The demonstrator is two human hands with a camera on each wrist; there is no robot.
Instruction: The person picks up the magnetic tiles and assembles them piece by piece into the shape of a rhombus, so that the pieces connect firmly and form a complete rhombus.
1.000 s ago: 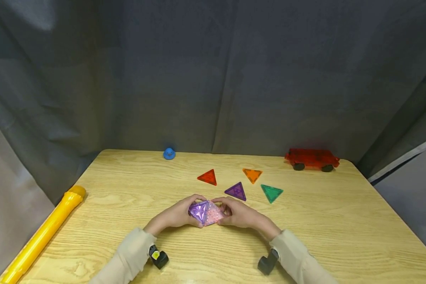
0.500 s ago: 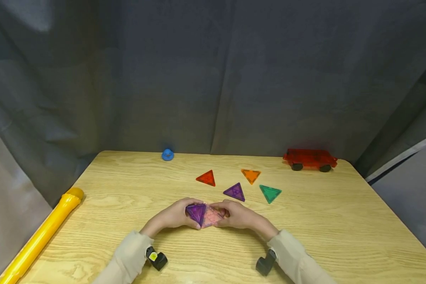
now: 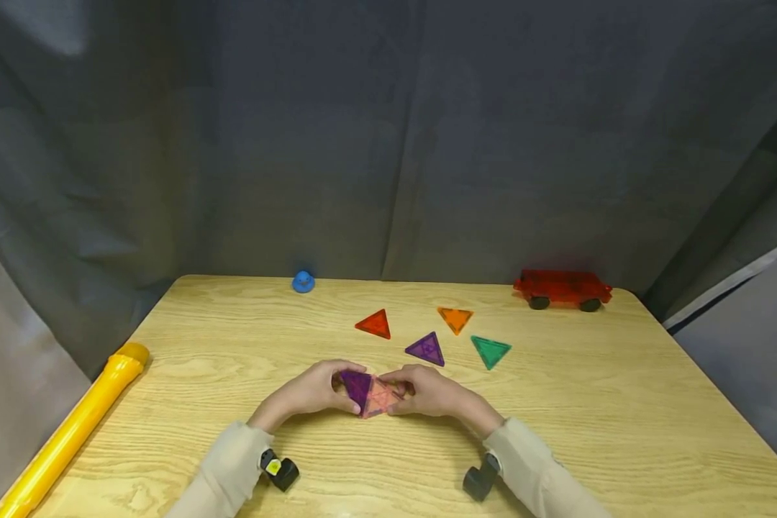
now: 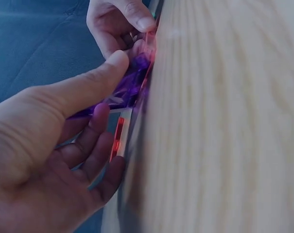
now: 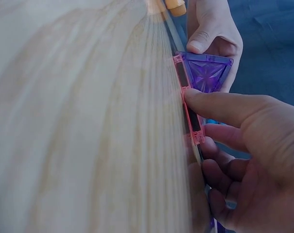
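Note:
My left hand (image 3: pixel 316 389) pinches a translucent purple triangular magnetic tile (image 3: pixel 356 385) between thumb and fingers, low over the front middle of the table. A pink triangular magnetic tile (image 3: pixel 380 398) is pinched by my right hand (image 3: pixel 432 391). The two tiles meet along one edge. In the right wrist view the purple tile (image 5: pixel 207 74) leans up at an angle from the pink tile (image 5: pixel 193 114), which lies close to the tabletop. My left thumb covers part of the purple tile in the left wrist view.
Beyond my hands lie red (image 3: pixel 374 324), orange (image 3: pixel 456 320), purple (image 3: pixel 428 350) and green (image 3: pixel 490 352) triangular tiles. A blue rubber duck (image 3: pixel 303 281) and a red wheeled car base (image 3: pixel 562 287) stand at the back edge. Along the left edge lies a yellow tube (image 3: pixel 71 435).
The purple tile has tilted in my left hand, from facing up and shiny to darker and steeper. The pink tile has turned slightly. Both hands keep their hold.

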